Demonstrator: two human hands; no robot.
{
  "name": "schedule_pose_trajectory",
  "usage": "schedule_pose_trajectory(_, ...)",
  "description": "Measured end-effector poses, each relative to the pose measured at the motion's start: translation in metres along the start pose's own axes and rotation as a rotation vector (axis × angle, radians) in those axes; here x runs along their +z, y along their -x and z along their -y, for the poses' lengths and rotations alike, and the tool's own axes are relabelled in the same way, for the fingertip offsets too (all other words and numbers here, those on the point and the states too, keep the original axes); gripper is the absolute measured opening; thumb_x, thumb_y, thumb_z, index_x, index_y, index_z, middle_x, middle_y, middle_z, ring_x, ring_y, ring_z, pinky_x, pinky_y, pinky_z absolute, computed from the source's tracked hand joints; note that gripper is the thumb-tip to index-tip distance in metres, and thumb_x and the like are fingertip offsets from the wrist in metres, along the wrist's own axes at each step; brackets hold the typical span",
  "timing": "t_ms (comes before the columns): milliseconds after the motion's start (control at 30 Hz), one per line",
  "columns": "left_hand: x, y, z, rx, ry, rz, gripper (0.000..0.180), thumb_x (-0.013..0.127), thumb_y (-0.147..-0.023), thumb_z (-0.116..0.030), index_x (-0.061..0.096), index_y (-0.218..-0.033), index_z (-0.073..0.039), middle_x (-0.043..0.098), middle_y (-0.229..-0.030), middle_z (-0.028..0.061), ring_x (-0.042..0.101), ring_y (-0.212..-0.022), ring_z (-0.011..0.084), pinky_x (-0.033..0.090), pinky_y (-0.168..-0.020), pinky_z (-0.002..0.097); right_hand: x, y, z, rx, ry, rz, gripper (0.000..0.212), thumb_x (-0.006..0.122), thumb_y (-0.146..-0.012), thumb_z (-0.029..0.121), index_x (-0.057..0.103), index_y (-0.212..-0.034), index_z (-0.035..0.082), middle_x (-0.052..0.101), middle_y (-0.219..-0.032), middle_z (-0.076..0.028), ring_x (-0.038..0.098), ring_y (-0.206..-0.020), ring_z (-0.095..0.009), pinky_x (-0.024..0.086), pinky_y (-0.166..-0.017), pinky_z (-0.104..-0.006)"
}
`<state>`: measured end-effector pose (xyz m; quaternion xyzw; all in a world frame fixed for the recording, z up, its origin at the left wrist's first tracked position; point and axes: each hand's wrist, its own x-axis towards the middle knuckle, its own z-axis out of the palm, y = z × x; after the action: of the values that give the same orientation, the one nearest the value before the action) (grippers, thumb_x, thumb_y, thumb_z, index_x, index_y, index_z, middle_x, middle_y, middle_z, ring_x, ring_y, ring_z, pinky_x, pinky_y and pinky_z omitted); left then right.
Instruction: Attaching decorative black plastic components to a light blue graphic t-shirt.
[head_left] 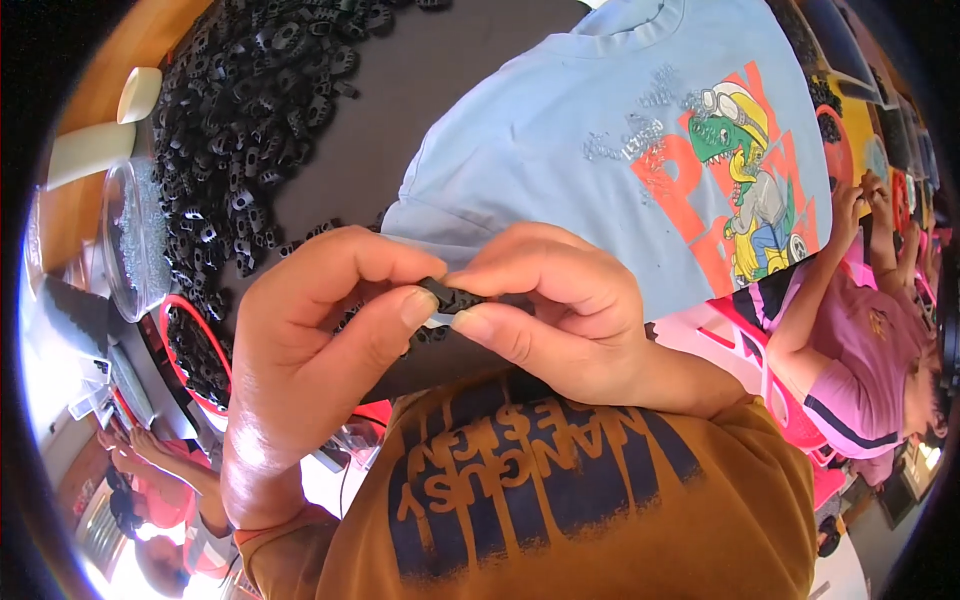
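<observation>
Between my two hands, in front of my chest, is a small black plastic clip part (pixel 450 296). My left hand (pixel 310 330) pinches its left end with thumb and forefinger. From the other side my right hand (pixel 570 315) closes thumb and fingertips on the right end. My fingers cover much of the part. Just beyond them lies a light blue T-shirt (pixel 500 150) with a dinosaur print. Tiny shiny metal pieces (pixel 635 140) are scattered over its cloth, too small to make out well.
A large heap of black plastic parts (pixel 240 130) covers the dark table's far left. Beside it stand a clear tub (pixel 108 245) of small shiny pieces and a red-rimmed basket (pixel 168 330) of black parts. Co-workers sit at right (pixel 860 350) and lower left (pixel 165 500).
</observation>
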<state>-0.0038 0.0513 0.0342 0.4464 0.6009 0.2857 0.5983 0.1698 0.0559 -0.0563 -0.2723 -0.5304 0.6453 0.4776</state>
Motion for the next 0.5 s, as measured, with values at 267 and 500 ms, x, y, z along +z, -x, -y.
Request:
schedule_pose_trajectory(267, -0.0045, 0.0030, -0.0011, 0.146, -0.305, 0.003, 0.006, 0.060, -0.077, 0.002, 0.062, -0.082, 0.002, 0.057, -0.071, 0.0052, 0.052, -0.065, 0.0137, 0.040, -0.059, 0.0249, 0.0025, 0.0012, -0.0001, -0.007, -0.022, -0.002, 0.012, 0.067, -0.078, 0.000, 0.066, -0.090, 0.002, 0.060, -0.076, -0.006, 0.057, -0.067, -0.018, 0.043, -0.059, -0.0280)
schedule_pose_trajectory(500, -0.0025, -0.0017, 0.0054, 0.375, -0.589, 0.013, 0.010, 0.061, -0.075, 0.004, 0.061, -0.084, 0.000, 0.056, -0.069, 0.0086, 0.052, -0.060, 0.0210, 0.040, -0.054, 0.0286, 0.0007, 0.0013, -0.0042, -0.036, 0.072, -0.003, 0.012, 0.067, -0.077, 0.000, 0.066, -0.089, 0.001, 0.060, -0.074, -0.006, 0.056, -0.064, -0.019, 0.043, -0.057, -0.0277)
